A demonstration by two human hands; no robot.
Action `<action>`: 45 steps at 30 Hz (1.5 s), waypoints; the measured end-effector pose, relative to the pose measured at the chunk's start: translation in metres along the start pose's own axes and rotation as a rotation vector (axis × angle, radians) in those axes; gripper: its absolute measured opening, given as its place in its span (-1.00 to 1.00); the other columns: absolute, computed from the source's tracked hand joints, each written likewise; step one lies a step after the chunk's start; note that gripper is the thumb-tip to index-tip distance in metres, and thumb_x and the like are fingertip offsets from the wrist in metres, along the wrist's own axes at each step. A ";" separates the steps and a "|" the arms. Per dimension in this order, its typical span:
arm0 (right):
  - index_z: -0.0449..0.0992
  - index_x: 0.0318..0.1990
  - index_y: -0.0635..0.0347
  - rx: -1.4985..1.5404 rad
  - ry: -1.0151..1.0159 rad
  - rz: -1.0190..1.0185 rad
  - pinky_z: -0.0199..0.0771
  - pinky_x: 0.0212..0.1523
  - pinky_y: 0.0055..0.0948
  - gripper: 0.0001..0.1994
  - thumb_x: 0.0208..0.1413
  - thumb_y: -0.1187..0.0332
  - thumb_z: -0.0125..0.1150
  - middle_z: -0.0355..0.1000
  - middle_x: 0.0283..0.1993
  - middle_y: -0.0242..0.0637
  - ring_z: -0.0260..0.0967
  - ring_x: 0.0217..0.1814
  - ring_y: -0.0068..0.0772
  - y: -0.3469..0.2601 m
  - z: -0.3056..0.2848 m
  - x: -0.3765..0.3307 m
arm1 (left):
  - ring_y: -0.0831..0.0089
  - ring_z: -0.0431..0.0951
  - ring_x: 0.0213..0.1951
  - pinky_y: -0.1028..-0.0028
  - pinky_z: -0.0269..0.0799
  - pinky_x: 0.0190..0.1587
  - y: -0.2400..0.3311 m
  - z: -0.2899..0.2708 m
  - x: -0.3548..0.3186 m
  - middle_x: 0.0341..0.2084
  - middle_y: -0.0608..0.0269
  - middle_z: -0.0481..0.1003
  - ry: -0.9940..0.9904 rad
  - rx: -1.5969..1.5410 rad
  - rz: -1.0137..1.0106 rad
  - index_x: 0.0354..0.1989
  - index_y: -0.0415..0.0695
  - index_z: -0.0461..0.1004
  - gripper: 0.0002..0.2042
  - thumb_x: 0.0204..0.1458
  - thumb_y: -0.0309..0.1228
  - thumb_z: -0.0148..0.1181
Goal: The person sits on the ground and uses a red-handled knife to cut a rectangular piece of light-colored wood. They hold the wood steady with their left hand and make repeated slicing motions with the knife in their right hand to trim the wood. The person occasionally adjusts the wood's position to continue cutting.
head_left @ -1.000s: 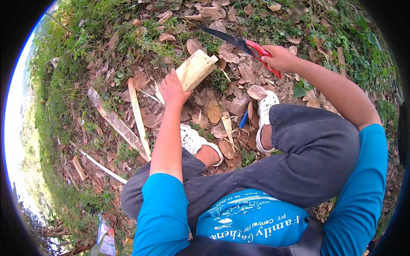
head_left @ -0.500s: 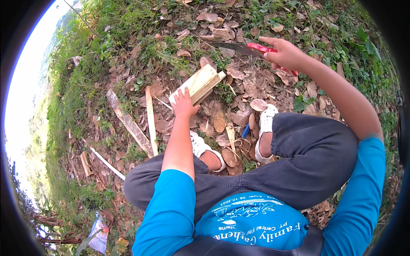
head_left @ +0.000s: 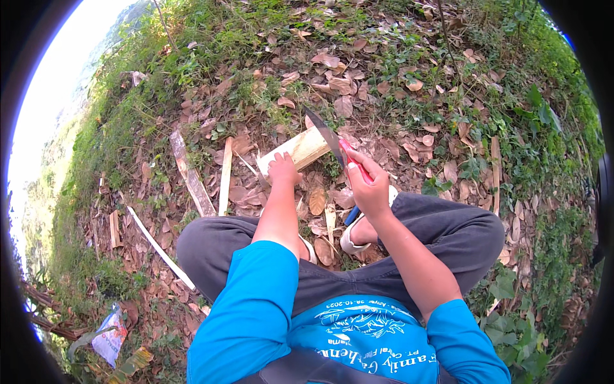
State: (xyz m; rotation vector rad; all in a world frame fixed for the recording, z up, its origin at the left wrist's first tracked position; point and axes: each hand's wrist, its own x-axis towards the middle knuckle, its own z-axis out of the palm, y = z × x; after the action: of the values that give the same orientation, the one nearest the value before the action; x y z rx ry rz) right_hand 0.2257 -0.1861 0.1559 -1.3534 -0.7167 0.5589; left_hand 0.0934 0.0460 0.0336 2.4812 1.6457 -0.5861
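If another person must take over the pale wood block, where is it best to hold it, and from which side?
Probably the near end, from the left, as the left hand does now. The wood block lies tilted, far end to the right, and the blade of the knife in the right hand meets that far end. A grip at the near end stays away from the edge.

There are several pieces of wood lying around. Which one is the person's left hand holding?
The thick pale block under the left hand, against the knife. The other pieces are thin strips lying loose to the left.

Blade [head_left: 324,134] now down onto wood [head_left: 295,152].
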 end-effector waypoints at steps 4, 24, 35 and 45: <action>0.60 0.13 0.33 -0.111 0.021 -0.048 0.51 0.04 -0.51 -0.69 0.27 0.48 0.16 0.64 -0.02 -0.15 0.56 -0.03 -0.50 0.020 0.003 -0.007 | -0.05 0.34 0.33 0.09 0.42 0.28 0.021 -0.023 -0.011 0.40 -0.03 0.14 -0.118 -0.039 0.024 0.53 -0.10 0.05 0.04 -0.08 0.06 0.49; 0.65 0.04 0.18 -0.131 -0.027 0.005 0.56 -0.02 -0.36 -0.71 0.22 0.40 0.16 0.64 -0.05 -0.04 0.65 -0.07 -0.16 0.038 -0.018 -0.011 | -0.13 -0.30 0.58 0.10 -0.13 0.57 0.050 0.022 -0.003 0.58 -0.17 -0.43 -0.300 -0.040 -0.173 0.55 -0.38 -0.41 0.38 -0.13 0.23 0.46; 0.62 0.08 0.28 -0.154 -0.090 0.100 0.50 0.11 -0.46 -0.72 0.26 0.52 0.14 0.63 0.00 -0.11 0.58 0.04 -0.42 0.050 -0.014 -0.013 | -0.14 -0.01 0.53 0.15 -0.05 0.54 0.052 0.058 0.018 0.49 -0.46 -0.10 -0.012 -0.479 -0.069 0.52 -0.47 -0.40 0.29 -0.01 0.17 0.38; 0.61 0.11 0.23 -0.209 -0.139 -0.021 0.48 -0.13 -0.52 -0.71 0.27 0.48 0.15 0.64 -0.14 -0.15 0.50 -0.23 -0.56 0.050 0.013 -0.025 | 0.64 0.54 -0.35 0.65 0.45 -0.26 -0.054 -0.196 -0.172 -0.47 0.34 0.56 0.835 -1.414 0.774 -0.42 -0.13 0.52 -0.80 0.05 -0.47 0.51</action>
State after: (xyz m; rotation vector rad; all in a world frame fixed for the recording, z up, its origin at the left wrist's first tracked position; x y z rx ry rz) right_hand 0.2017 -0.1886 0.1037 -1.5091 -0.9219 0.5771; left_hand 0.0368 -0.0231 0.2846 1.8233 0.4970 1.3333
